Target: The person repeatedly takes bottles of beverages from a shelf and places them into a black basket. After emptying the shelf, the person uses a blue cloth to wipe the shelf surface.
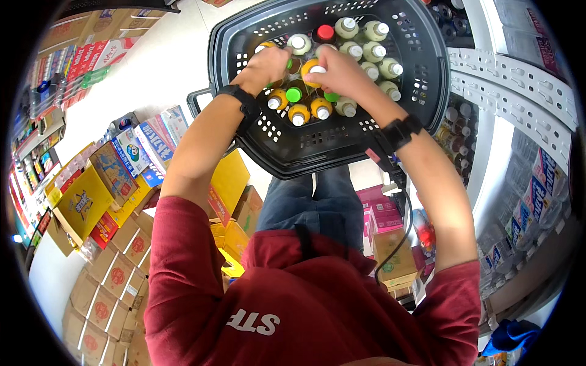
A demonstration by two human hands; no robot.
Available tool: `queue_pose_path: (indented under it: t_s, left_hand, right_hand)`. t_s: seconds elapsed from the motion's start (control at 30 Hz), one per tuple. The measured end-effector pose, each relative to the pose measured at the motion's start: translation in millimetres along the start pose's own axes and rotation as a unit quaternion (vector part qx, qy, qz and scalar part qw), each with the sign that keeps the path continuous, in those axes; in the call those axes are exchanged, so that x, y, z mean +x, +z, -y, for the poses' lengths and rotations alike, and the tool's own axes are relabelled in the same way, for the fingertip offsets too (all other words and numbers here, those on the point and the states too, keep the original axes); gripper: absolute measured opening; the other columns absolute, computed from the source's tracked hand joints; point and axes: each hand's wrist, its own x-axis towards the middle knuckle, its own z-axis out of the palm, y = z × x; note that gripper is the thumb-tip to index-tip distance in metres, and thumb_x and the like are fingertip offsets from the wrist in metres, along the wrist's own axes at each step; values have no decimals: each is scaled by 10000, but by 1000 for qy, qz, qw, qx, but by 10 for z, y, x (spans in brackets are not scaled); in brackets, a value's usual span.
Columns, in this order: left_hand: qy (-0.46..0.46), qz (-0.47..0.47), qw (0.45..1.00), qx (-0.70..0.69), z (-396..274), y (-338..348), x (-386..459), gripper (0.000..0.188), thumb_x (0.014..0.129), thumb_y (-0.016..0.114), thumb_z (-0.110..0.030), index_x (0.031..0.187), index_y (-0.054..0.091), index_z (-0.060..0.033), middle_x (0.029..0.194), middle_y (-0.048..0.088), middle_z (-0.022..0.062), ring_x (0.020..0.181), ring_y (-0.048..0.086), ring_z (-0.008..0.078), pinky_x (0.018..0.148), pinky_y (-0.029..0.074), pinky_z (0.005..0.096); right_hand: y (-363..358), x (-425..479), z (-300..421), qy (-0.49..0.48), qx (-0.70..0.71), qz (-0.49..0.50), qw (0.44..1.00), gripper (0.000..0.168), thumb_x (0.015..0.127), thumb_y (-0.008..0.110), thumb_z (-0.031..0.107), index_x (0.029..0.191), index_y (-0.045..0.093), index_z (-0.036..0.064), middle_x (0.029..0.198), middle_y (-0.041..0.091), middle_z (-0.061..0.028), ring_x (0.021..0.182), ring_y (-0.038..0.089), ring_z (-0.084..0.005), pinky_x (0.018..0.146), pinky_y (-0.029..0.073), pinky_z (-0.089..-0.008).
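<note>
A black plastic shopping basket (pixel 320 158) full of upright bottles lies before me. My right hand (pixel 341 68) is closed around an orange bottle (pixel 309 68) with a white cap, tilted above the others. My left hand (pixel 271 64) reaches into the basket's left part with fingers curled. It lies against another white-capped orange bottle (pixel 268 45), and its grip is hidden. Around the hands stand several pale bottles (pixel 374 51) with white caps, a dark bottle with a red cap (pixel 325 32) and bottles with green caps (pixel 294 94). More orange bottles (pixel 299 114) line the near side.
White perforated shelf rails (pixel 512 84) and shelves of bottles (pixel 458 132) rise on the right. Stacked cardboard cartons (pixel 112 279) and an open yellow box (pixel 82 201) stand on the left. Pink cartons (pixel 382 212) sit beside my legs. A black cable (pixel 403 228) hangs by my right arm.
</note>
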Motion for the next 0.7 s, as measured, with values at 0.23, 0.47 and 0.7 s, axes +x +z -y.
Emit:
queue_pose_path:
  t_s: [0.23, 0.47, 0.7]
  left_hand:
    - [14, -10, 999, -42, 125, 180, 41, 446, 885, 738, -200, 1259, 586, -10, 1048, 724, 252, 1006, 704, 416, 889, 573, 488]
    - [26, 8, 998, -58, 190, 222, 97, 461, 893, 741, -190, 1296, 593, -22, 1088, 718, 261, 1065, 690, 417, 922, 564, 481]
    - [24, -23, 995, -92, 118, 232, 197, 457, 856, 796, -199, 1253, 639, -37, 1085, 725, 239, 1068, 691, 402, 940, 554, 472]
  right_hand:
    - [246, 213, -38, -175, -176, -27, 968, 440, 826, 858, 282, 909, 509, 28, 760, 670, -151, 571, 681, -221, 475, 513, -331]
    - [111, 472, -43, -20, -113, 77, 990, 525, 760, 875, 379, 1029, 660, -18, 937, 730, -220, 876, 730, -381, 752, 578, -470]
    - [445, 256, -306, -42, -240, 79, 967, 484, 826, 835, 299, 1125, 582, 15, 1018, 718, -246, 1006, 696, -429, 840, 556, -512]
